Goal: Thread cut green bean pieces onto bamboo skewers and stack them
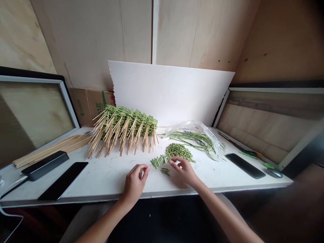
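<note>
My left hand (135,179) is closed in a pinch round the lower left end of a bamboo skewer (150,166). Cut green bean pieces (159,161) are threaded crosswise in a row along this skewer, held just above the table. At the row's right end, my right hand (182,169) pinches a bean piece, partly covered by the fingers. Below the skewer lie a few loose bean pieces (165,171). Just beyond my right hand is a heap of cut green bean pieces (180,151).
Finished bean skewers (131,121) are stacked at the back left, beside bare skewers (55,146). Long uncut beans (192,137) lie by a clear plastic bag (214,138). Phones (63,180) (245,165), a black box (45,165) and scissors (249,153) are on the white table (108,175).
</note>
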Demonstrator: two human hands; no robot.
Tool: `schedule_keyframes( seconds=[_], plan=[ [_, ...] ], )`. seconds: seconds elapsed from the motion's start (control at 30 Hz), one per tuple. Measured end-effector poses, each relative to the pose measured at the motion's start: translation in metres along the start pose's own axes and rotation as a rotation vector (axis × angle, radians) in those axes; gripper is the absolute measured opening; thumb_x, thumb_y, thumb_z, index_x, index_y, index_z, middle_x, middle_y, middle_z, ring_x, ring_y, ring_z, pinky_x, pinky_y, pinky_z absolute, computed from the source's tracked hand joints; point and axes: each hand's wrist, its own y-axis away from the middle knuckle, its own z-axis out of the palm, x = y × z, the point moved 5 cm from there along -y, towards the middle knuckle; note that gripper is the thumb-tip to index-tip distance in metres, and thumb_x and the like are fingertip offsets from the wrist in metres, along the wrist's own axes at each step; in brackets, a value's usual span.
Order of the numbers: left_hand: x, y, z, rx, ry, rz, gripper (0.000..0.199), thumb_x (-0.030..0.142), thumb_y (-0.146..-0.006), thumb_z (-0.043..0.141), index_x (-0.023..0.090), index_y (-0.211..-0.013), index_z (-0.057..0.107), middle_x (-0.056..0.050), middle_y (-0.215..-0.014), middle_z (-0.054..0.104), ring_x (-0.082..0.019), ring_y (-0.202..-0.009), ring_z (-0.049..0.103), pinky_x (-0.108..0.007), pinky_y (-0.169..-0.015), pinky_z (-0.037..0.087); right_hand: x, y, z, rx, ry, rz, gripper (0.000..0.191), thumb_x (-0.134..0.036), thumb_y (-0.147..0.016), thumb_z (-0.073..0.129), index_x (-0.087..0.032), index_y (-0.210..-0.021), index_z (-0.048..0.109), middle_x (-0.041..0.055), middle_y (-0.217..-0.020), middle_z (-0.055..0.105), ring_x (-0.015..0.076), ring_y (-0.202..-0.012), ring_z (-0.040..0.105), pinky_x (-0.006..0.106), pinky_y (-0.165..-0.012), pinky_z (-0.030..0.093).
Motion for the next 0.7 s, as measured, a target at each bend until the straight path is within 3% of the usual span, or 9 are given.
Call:
schedule_keyframes(
  seconds=[0.17,0.37,0.5,0.7],
  plan=[
    [0.0,0.0,0.0,0.002,0.0,0.003,0.016,0.03,-0.101,0.057,0.02,-0.096,0.068,-0.003,-0.082,0.07,-0.013,-0.06,0.056,-0.026,-0.065,0.048,-0.009,0.003,0.006,-0.167,0.197,-0.24,0.013,-0.046,-0.081,0.08,-0.034,-0.085,0.083,0.0097,-0.088,0.075,0.0342,-0.096,0.057,0.052,-0.091,0.044],
    [-0.002,0.001,0.002,-0.013,0.002,-0.002,0.014,0.029,-0.101,0.058,0.019,-0.097,0.068,-0.003,-0.081,0.069,-0.013,-0.06,0.056,-0.025,-0.066,0.048,-0.005,0.003,0.013,-0.232,0.342,-0.332,0.016,-0.043,-0.091,0.071,-0.033,-0.087,0.083,0.0103,-0.088,0.075,0.0313,-0.092,0.056,0.048,-0.086,0.042],
    [-0.002,0.001,0.001,-0.017,0.004,-0.005,0.012,0.027,-0.1,0.059,0.019,-0.097,0.068,-0.002,-0.08,0.068,-0.013,-0.06,0.054,-0.025,-0.066,0.047,0.0,0.002,0.005,-0.118,0.25,-0.252,0.012,-0.044,-0.087,0.077,-0.033,-0.088,0.081,0.0084,-0.091,0.075,0.0323,-0.097,0.056,0.047,-0.089,0.042],
    [-0.001,0.0,0.001,-0.019,0.006,-0.006,0.013,0.028,-0.1,0.059,0.019,-0.096,0.068,-0.001,-0.08,0.067,-0.012,-0.06,0.054,-0.025,-0.066,0.046,0.021,-0.009,-0.018,0.061,-0.106,0.069,0.029,-0.049,-0.077,0.084,-0.027,-0.096,0.08,0.0071,-0.098,0.076,0.0268,-0.087,0.063,0.04,-0.079,0.046]
  ],
)
